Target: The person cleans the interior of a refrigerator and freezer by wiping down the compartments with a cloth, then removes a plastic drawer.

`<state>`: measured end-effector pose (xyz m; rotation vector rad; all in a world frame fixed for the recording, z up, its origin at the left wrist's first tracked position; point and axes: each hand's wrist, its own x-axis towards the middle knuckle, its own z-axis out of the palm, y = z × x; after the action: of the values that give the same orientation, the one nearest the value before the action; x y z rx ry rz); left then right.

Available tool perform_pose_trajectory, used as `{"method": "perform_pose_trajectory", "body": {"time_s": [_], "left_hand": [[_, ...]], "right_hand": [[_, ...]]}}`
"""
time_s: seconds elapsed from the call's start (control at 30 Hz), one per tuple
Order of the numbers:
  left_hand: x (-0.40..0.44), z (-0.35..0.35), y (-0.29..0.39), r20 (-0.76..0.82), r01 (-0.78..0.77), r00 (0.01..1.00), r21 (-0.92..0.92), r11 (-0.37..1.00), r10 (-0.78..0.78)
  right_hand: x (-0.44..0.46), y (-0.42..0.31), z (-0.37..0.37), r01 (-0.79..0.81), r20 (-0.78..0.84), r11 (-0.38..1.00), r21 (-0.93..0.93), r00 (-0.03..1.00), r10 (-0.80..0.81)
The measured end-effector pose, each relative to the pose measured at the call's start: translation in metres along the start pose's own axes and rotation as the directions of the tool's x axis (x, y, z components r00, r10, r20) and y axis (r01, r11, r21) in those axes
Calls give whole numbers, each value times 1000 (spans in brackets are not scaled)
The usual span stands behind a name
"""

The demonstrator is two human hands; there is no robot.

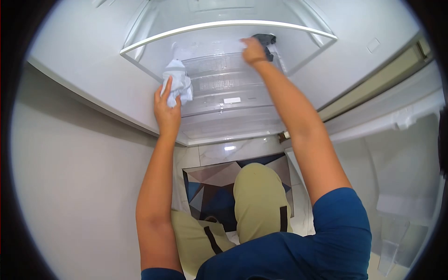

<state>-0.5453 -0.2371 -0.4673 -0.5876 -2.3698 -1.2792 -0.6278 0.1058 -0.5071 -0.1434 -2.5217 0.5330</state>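
Note:
Inside an open refrigerator, my left hand [167,108] grips a crumpled light blue cloth [176,83] near the left inner wall. Its fingers and thumb press into the folds. Farther in and to the right, my right hand [254,50] is closed on a dark grey cloth [266,39], which bunches out beyond the knuckles against the back right corner. Part of that cloth is hidden behind the hand. Below both hands lie clear plastic drawers or shelves [233,88] with shiny wet-looking spots.
A glass shelf with a white front edge [228,22] spans above my hands. The open door [401,158] with its clear bins stands at the right. A patterned mat [214,175] lies on the tiled floor by my knees.

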Motion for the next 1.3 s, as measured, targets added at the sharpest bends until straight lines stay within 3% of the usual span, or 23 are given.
{"method": "perform_pose_trajectory", "body": {"time_s": [0.07, 0.13, 0.2, 0.33, 0.4, 0.47, 0.53, 0.7, 0.77, 0.87, 0.93, 1.0, 1.17, 1.23, 1.3], "left_hand": [[-16, -3, 2, -20, 2, 1000, 48, 999, -1], [-28, -3, 0, -34, 13, 999, 87, 996, -10], [-39, -2, -4, 46, -11, 999, 135, 991, 5], [-55, 3, -10, 64, -28, 998, 169, 985, 17], [-57, 3, -14, 91, -27, 996, 181, 983, 11], [-59, 2, -16, 117, -31, 993, 200, 979, 8], [-61, 1, -17, 179, -88, 983, 236, 968, 46], [-62, -1, -15, 194, -89, 980, 241, 966, 42], [-62, -1, -16, 194, -97, 980, 237, 967, 51], [-63, -4, -16, 185, -56, 983, 199, 978, 19], [-61, -5, -14, 185, -52, 983, 183, 982, 17], [-61, -3, -18, 176, -60, 984, 189, 980, 26], [-64, -2, -21, 181, -49, 983, 198, 979, 12], [-63, -1, -23, 160, -55, 987, 178, 983, 26], [-62, -1, -23, 166, -46, 986, 166, 985, 19]], "right_hand": [[7, 34, -6, -74, -13, 965, -253, 997, 73], [2, 54, -13, -87, 35, 960, -266, 994, 100], [3, 91, 11, -132, 206, 973, -190, 963, 171], [6, 50, -13, -74, 170, 948, -309, 976, 132], [15, 21, -6, -11, -76, 989, -144, 997, 0], [18, -30, -10, 39, -86, 996, -81, 995, -46], [29, -59, 8, 164, -51, 984, 73, 986, -161], [29, -140, 55, 140, 139, 947, 289, 973, -187], [20, -146, 88, 171, 257, 917, 360, 927, -274], [14, -149, 107, 218, 360, 898, 383, 860, -362], [10, -153, 108, 277, 316, 897, 344, 866, -389], [7, -155, 108, 162, 182, 930, 330, 956, -232], [26, -161, 106, 199, 361, 951, 235, 891, -275], [26, -174, 93, 142, 466, 956, 258, 848, -252], [13, -174, 110, 166, 415, 964, 207, 878, -240]]}}
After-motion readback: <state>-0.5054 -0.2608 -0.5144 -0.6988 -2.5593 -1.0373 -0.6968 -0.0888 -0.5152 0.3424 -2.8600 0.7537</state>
